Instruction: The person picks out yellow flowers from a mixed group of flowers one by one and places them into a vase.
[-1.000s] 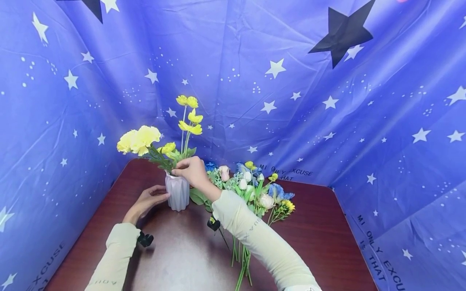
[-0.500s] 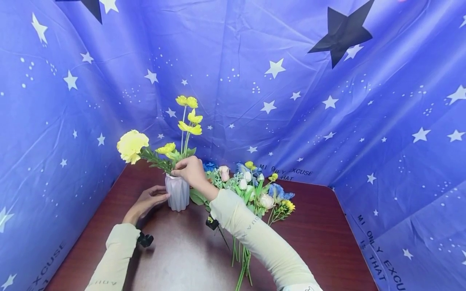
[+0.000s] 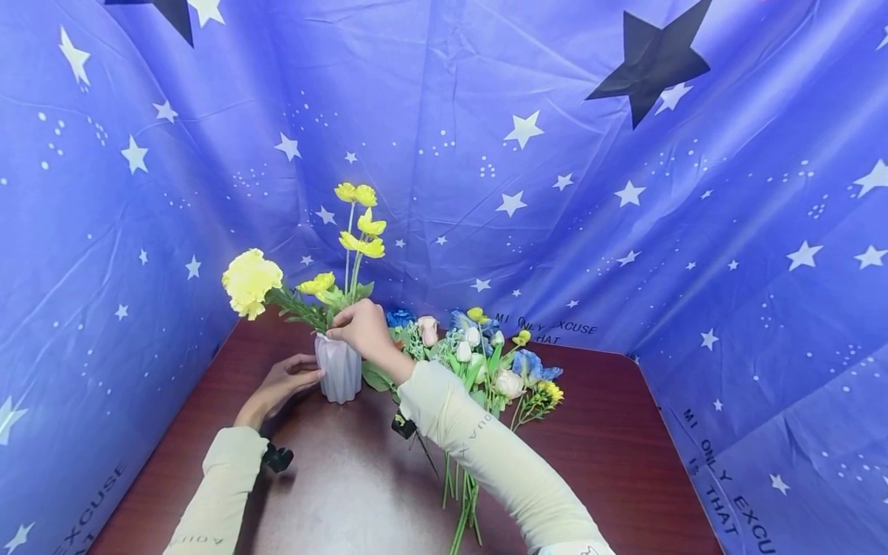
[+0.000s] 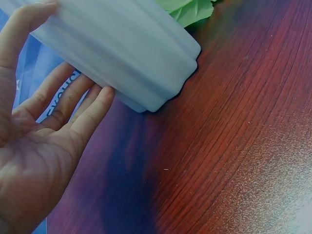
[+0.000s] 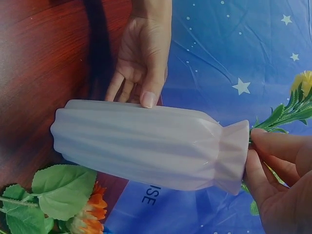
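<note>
A pale fluted vase point(image 3: 338, 371) stands upright on the table. My right hand point(image 3: 369, 331) pinches the green stem of a yellow carnation point(image 3: 252, 279) at the vase mouth; its bloom leans left. The right wrist view shows thumb and fingers point(image 5: 265, 178) close at the rim, beside the leafy stem point(image 5: 280, 117). My left hand point(image 3: 280, 385) rests its fingertips on the vase's left side. In the left wrist view those fingers point(image 4: 92, 114) are loosely extended against the wall. Taller yellow flowers point(image 3: 363, 243) rise from the vase behind my right hand.
Right of the vase lies a pile of artificial flowers point(image 3: 479, 358), blue, white, pink and yellow, their stems point(image 3: 463, 509) toward me under my right forearm. An orange flower point(image 5: 90, 214) lies near the vase base. A star-printed blue curtain point(image 3: 444, 154) encloses the table point(image 3: 597, 432).
The yellow carnation's head has turned and tipped slightly lower, showing one round bloom where it looked wider before. Both hands stay nearly in place, the right hand still pinching the stem.
</note>
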`<state>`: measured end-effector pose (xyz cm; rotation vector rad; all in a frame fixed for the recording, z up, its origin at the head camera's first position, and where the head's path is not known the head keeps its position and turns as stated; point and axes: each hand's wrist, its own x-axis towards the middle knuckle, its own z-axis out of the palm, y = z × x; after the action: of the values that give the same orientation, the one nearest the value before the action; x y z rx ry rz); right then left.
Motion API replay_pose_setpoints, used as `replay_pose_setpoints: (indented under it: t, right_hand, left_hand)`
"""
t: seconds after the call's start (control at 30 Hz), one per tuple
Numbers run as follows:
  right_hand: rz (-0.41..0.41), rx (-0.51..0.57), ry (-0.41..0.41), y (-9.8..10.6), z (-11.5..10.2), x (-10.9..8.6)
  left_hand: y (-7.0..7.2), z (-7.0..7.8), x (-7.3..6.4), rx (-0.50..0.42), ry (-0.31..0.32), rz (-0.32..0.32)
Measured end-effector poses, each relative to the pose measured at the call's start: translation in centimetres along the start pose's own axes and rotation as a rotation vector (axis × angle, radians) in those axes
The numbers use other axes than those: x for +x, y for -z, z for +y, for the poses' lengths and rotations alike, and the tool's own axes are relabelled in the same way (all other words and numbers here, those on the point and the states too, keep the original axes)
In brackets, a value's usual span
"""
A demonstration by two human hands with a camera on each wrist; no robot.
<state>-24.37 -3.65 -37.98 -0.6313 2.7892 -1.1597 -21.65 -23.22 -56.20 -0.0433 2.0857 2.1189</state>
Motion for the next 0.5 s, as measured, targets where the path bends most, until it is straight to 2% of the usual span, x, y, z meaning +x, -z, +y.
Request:
replay_pose_setpoints:
  t: [0.13,0.33,0.5]
  right_hand:
    - [0.002,0.014,-0.004,0.04,0.17,-0.06]
    - [-0.024,0.089,0.012,-0.12,0.44,-0.33]
    - [-0.016,0.098,0.024,-0.11,0.57,-0.47]
  left_hand:
    - [-0.19,0.17,-0.02,-0.017,-0.012,-0.011]
    - [-0.08,0.09,-0.33,0.005,0.002,0.004]
    - [0.05,0.03,-0.25,0.007,-0.006,-0.005]
